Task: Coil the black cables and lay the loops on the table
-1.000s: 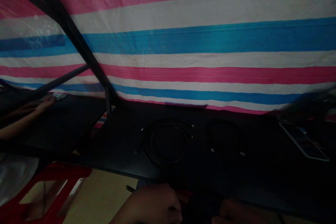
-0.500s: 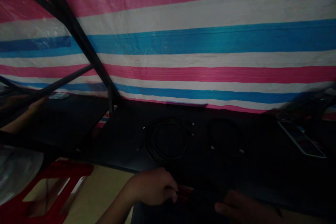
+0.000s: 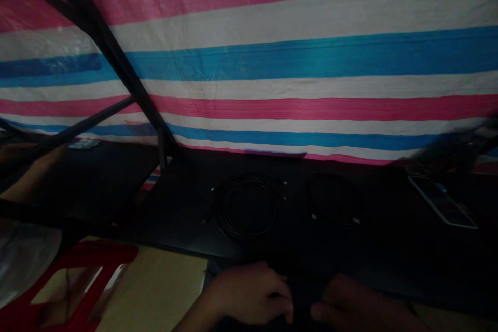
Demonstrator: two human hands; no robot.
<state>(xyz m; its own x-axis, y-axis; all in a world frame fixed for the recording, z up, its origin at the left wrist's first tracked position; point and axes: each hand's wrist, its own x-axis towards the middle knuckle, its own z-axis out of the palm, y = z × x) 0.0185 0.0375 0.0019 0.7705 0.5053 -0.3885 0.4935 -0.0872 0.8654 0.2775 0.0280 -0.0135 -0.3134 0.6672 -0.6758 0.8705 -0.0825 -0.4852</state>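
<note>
Low in the picture, in front of the black table's near edge, both my hands are close together over a very dark area. My left hand [image 3: 254, 294] has its fingers curled in and its thumb near them; whatever is between them is lost in shadow. A short gap to the right is my right hand [image 3: 356, 305], also closed, its thumb pointing at the left one. Beyond them on the table lies a coiled black cable [image 3: 249, 231] with small light plug ends. Right of it rests a second, smaller black cable coil [image 3: 334, 224].
A phone-like device with a pale frame [image 3: 441, 202] lies on the black table [image 3: 187, 207] at the right. A dark metal frame [image 3: 120, 65] slants at the left before a striped tarp [image 3: 311, 57]. Another person's arm [image 3: 33, 176] and a red plastic stool [image 3: 93, 282] are at left.
My left hand has moved right and slightly down, closer to my right hand. A red patch seen between the hands earlier no longer shows. The cables have stayed put.
</note>
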